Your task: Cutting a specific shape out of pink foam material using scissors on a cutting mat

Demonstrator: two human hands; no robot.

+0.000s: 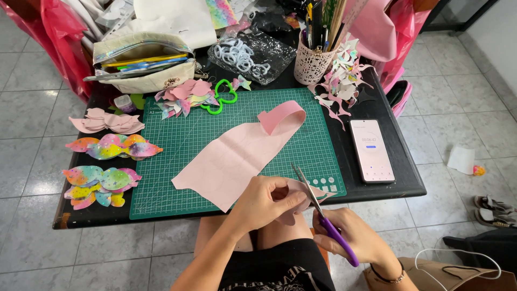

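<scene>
A pink piece (293, 200) was pinched in the left hand (265, 202) so the scissors (318, 207), gripped by the right hand (350, 237), could be worked around it.

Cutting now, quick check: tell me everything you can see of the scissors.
The scissors have purple plastic handles and slim silver blades. The right hand grips the handles at the table's near edge; the blades point up and away, tilted left, and stand slightly open. They bite into a small pink cut-out piece pinched by the left hand, just beyond the corner of the green cutting mat. The handle's loops are mostly hidden by fingers.
</scene>
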